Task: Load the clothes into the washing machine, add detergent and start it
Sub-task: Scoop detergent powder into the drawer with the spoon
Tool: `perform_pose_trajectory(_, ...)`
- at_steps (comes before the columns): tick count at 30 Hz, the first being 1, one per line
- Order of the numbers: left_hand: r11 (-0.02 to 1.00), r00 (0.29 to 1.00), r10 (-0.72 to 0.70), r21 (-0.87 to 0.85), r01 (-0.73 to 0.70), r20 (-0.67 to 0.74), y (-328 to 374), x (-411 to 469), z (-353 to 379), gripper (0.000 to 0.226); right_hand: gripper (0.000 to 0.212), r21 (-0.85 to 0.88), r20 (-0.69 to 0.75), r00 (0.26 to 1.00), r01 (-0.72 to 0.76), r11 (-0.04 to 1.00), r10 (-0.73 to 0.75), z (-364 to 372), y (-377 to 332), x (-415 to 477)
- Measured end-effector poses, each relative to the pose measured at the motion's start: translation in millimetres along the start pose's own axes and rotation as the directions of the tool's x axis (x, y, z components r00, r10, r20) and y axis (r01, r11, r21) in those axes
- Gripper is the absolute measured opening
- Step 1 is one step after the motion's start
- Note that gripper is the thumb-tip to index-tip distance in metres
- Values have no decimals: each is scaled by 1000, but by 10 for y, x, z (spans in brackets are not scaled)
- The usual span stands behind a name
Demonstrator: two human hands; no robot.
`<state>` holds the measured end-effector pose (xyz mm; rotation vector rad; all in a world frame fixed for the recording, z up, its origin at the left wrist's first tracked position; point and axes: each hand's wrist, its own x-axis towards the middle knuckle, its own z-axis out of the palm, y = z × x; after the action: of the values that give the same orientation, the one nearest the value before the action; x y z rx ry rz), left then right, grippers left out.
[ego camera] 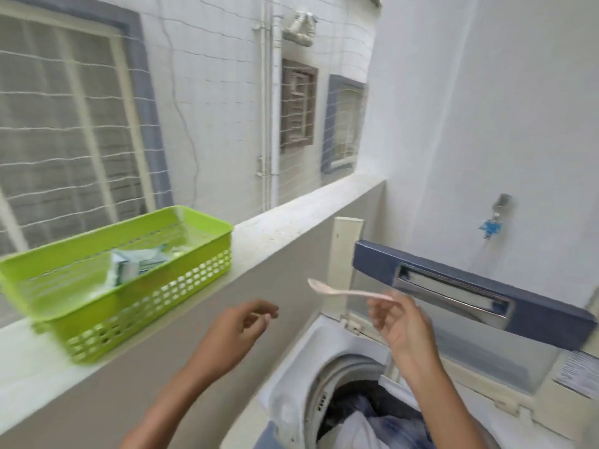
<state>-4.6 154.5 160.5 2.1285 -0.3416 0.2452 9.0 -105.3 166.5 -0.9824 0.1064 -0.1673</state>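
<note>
Spoon held over the open washing machine

The right hand (402,322) pinched a pale spoon (343,291) by its handle in a narrow grip above the washing machine (291,364). The machine's blue lid (470,286) stood raised and its drum held clothes (363,419). The left hand (240,328) hovered nearby, its grip loose and empty. A green basket (146,296) holding a green-and-white packet (136,264) sat on the ledge (291,222).

A pale concrete ledge (285,228) runs along the top of the low wall, from the near left corner away to the far right, where it ends against the white wall. Its top is flecked with grey dirt. One thing sits on it: a lime-green plastic basket (146,299) with perforated sides, towards the left end, its near corner close to the ledge's front edge.
</note>
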Motion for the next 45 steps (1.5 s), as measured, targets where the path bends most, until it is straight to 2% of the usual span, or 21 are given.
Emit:
perform_pose_trajectory(3,999,984,25,-38,-32,-179,131,-266,-410,15,18,56,149,989,-7,998,-2,600,-73,-3)
perform_pose_trajectory(7,996,918,89,31,-83,-386,345,-626,-837,13,28,49,304,951,-71,996,53,1271,-79,-55)
perform_pose_trajectory(10,984,812,165,154,-94,-559,435,-822,-1121,8,28,23,376,925,-65,998,52,1676,-55,-121)
perform_pose_trajectory(13,947,719,210,319,17,-663,405,-872,-1379,20,27,-22,434,900,-42,999,47,1981,-19,-166)
perform_pose_trajectory(17,903,738,142,392,177,-660,338,-774,-1567,18,26,-116,505,863,51,992,14,2222,35,-230)
perform_pose_trajectory(21,848,851,-60,423,320,-522,305,-610,-1604,20,25,-201,562,826,191,961,-47,2312,10,-292)
perform_pose_trajectory(26,840,876,-74,444,312,-476,221,-486,-1567,9,24,-311,620,784,282,907,-31,2430,-46,-313)
perform_pose_trajectory(29,860,892,-62,429,276,-448,207,-443,-1576,3,22,-408,668,742,298,863,59,2481,-22,-299)
perform_pose_trajectory(32,877,924,-66,419,234,-376,217,-431,-1594,12,23,-495,690,705,295,817,164,2503,76,-285)
perform_pose_trajectory(36,874,950,-32,452,177,-311,224,-458,-1607,4,24,-598,689,668,304,741,281,2509,281,-280)
perform_pose_trajectory(39,850,942,-9,494,184,-335,224,-488,-1588,10,21,-612,676,680,303,730,284,2475,395,-277)
perform_pose_trajectory(45,779,888,-34,544,311,-459,261,-492,-1529,20,9,-552,639,753,309,774,155,2406,518,-293)
